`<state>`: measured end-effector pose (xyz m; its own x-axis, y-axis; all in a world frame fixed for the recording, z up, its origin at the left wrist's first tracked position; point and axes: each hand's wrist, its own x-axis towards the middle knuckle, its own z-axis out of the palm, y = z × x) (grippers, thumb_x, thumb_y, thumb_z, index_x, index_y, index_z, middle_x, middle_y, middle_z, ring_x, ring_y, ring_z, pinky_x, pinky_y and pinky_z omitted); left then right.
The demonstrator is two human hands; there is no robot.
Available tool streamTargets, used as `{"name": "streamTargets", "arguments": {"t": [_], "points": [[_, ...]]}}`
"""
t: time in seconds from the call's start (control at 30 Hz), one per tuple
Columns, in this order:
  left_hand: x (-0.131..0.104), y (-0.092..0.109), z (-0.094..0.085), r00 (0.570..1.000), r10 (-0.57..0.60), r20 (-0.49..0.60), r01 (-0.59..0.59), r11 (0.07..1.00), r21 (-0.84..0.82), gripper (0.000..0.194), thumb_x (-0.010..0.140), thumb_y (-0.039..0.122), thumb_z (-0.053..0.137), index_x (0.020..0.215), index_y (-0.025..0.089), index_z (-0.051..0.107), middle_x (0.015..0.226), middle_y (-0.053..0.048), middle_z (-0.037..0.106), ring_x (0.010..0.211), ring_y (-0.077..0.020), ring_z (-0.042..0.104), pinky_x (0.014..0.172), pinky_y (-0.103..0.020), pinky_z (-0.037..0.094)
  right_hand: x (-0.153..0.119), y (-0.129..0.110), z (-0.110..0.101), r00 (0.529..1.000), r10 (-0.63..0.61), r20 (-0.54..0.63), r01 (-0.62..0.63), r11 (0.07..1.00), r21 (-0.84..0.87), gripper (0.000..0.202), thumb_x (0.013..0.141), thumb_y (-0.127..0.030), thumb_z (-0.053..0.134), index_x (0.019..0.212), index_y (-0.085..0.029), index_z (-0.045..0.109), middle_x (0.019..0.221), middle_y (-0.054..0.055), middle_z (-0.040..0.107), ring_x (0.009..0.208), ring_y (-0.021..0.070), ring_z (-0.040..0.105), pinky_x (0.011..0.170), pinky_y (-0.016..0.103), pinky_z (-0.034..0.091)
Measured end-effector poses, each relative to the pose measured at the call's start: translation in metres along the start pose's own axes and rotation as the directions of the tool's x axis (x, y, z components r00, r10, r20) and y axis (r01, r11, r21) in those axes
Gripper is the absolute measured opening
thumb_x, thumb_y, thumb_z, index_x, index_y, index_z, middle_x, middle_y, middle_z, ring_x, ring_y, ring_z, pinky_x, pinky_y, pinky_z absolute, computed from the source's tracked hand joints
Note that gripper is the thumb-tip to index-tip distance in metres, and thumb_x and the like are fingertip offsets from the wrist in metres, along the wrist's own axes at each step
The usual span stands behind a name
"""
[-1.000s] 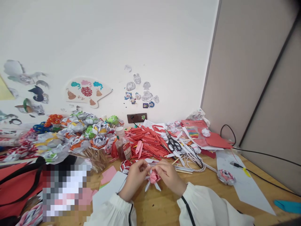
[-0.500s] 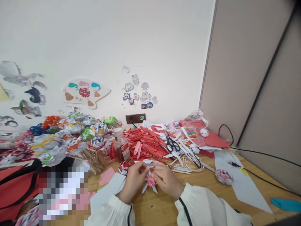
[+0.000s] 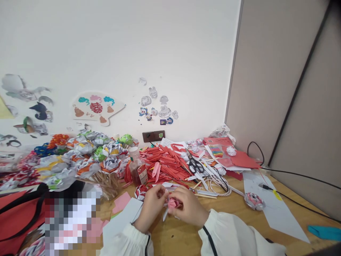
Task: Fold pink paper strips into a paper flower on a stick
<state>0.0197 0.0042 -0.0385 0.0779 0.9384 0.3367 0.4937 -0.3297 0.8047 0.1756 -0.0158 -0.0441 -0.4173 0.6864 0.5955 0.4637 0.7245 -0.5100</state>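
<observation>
Between my two hands, low over the table, is a small pink and white folded-paper flower (image 3: pixel 173 203). My left hand (image 3: pixel 154 202) pinches its left side, with thumb and forefinger together. Wrapped round the right side is my right hand (image 3: pixel 189 205), its fingers closed on the pink folds. White paper points stick out below, partly covered by the fingers. Just behind my left hand lies a red and white paper flower (image 3: pixel 141 191). A heap of red folded paper strips (image 3: pixel 165 161) spreads out behind both hands.
Black-handled scissors (image 3: pixel 195 165) lie on the heap, near a pearl string (image 3: pixel 217 186). A glue bottle (image 3: pixel 135 167) stands behind my left hand. Many paper flowers (image 3: pixel 87 147) fill the left. A finished-looking paper flower (image 3: pixel 254 201) and a cable (image 3: pixel 293 199) lie right.
The pink and white flower has turned in my fingers, and fewer white points show below it. My right fingers have shifted round it. The view has tilted slightly.
</observation>
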Motion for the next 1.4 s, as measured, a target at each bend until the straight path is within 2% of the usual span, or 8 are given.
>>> {"name": "streamTargets", "arguments": {"t": [0.1, 0.33, 0.47, 0.6, 0.8, 1.03, 1.27, 1.4], "points": [[0.001, -0.003, 0.001, 0.999, -0.003, -0.052, 0.004, 1.0, 0.029, 0.015, 0.066, 0.028, 0.055, 0.057, 0.017, 0.054, 0.053, 0.001, 0.056, 0.052, -0.0152, 0.053, 0.051, -0.024, 0.04, -0.001, -0.002, 0.003, 0.999, 0.033, -0.008, -0.033, 0.998, -0.051, 0.028, 0.063, -0.028, 0.071, 0.086, -0.021, 0.058, 0.083, 0.003, 0.056, 0.081, 0.0203, 0.05, 0.07, 0.03, 0.038], [-0.005, 0.006, -0.002, 0.998, -0.023, 0.066, 0.03, 0.994, -0.109, 0.031, 0.072, 0.039, 0.055, 0.092, 0.016, 0.055, 0.074, -0.005, 0.066, 0.064, -0.0182, 0.06, 0.059, -0.027, 0.045, 0.0, 0.005, 0.006, 0.993, 0.09, -0.081, -0.09, 0.996, -0.003, 0.022, 0.07, -0.012, 0.058, 0.09, -0.02, 0.056, 0.088, 0.004, 0.056, 0.083, 0.0189, 0.05, 0.072, 0.029, 0.039], [-0.01, 0.013, -0.003, 0.985, 0.085, 0.153, -0.085, 0.996, -0.007, 0.022, 0.075, 0.039, 0.053, 0.076, 0.018, 0.06, 0.072, -0.004, 0.065, 0.063, -0.0172, 0.057, 0.06, -0.025, 0.043, 0.0, 0.01, 0.006, 0.983, 0.124, -0.132, -0.12, 0.992, 0.039, 0.018, 0.07, -0.01, 0.056, 0.085, -0.02, 0.058, 0.083, 0.002, 0.056, 0.08, 0.0172, 0.051, 0.071, 0.027, 0.04], [-0.011, 0.012, -0.003, 0.98, 0.121, 0.158, -0.127, 0.991, 0.029, 0.024, 0.079, 0.036, 0.048, 0.067, 0.018, 0.059, 0.067, -0.004, 0.063, 0.063, -0.0165, 0.054, 0.061, -0.024, 0.041, 0.003, 0.011, 0.003, 0.981, 0.137, -0.136, -0.127, 0.989, 0.076, 0.01, 0.071, -0.011, 0.055, 0.076, -0.019, 0.057, 0.076, 0.001, 0.054, 0.074, 0.0151, 0.051, 0.066, 0.025, 0.039], [-0.011, 0.012, -0.003, 0.981, 0.13, 0.143, -0.136, 0.99, 0.032, 0.022, 0.08, 0.031, 0.047, 0.067, 0.018, 0.058, 0.066, -0.003, 0.063, 0.061, -0.0157, 0.053, 0.059, -0.023, 0.039, 0.005, 0.01, 0.0, 0.976, 0.152, -0.155, -0.129, 0.981, 0.147, 0.013, 0.07, -0.007, 0.053, 0.076, -0.018, 0.056, 0.075, 0.0, 0.054, 0.072, 0.0141, 0.052, 0.065, 0.023, 0.039], [-0.012, 0.012, -0.003, 0.971, 0.161, 0.178, -0.17, 0.985, 0.038, 0.021, 0.081, 0.029, 0.045, 0.073, 0.018, 0.061, 0.071, -0.004, 0.064, 0.066, -0.0168, 0.055, 0.063, -0.025, 0.041, 0.003, 0.01, 0.001, 0.981, 0.137, -0.134, -0.119, 0.983, 0.137, 0.013, 0.068, -0.014, 0.062, 0.079, -0.019, 0.057, 0.08, 0.001, 0.055, 0.076, 0.0154, 0.052, 0.067, 0.024, 0.039], [-0.013, 0.015, -0.007, 0.974, 0.138, 0.181, -0.143, 0.99, 0.017, 0.022, 0.082, 0.033, 0.046, 0.073, 0.019, 0.061, 0.072, -0.003, 0.065, 0.067, -0.0168, 0.057, 0.064, -0.024, 0.042, 0.005, 0.014, -0.001, 0.978, 0.119, -0.173, -0.09, 0.982, 0.167, 0.012, 0.071, -0.009, 0.056, 0.079, -0.018, 0.058, 0.077, 0.001, 0.055, 0.074, 0.0144, 0.053, 0.066, 0.023, 0.04], [-0.012, 0.016, -0.008, 0.977, 0.104, 0.184, -0.092, 0.993, -0.072, 0.025, 0.079, 0.04, 0.049, 0.072, 0.018, 0.06, 0.069, -0.003, 0.065, 0.066, -0.0173, 0.058, 0.064, -0.025, 0.043, 0.004, 0.015, 0.0, 0.978, 0.103, -0.181, -0.075, 0.985, 0.156, 0.014, 0.07, -0.008, 0.055, 0.08, -0.018, 0.058, 0.079, 0.002, 0.056, 0.075, 0.015, 0.053, 0.068, 0.024, 0.04]]}}
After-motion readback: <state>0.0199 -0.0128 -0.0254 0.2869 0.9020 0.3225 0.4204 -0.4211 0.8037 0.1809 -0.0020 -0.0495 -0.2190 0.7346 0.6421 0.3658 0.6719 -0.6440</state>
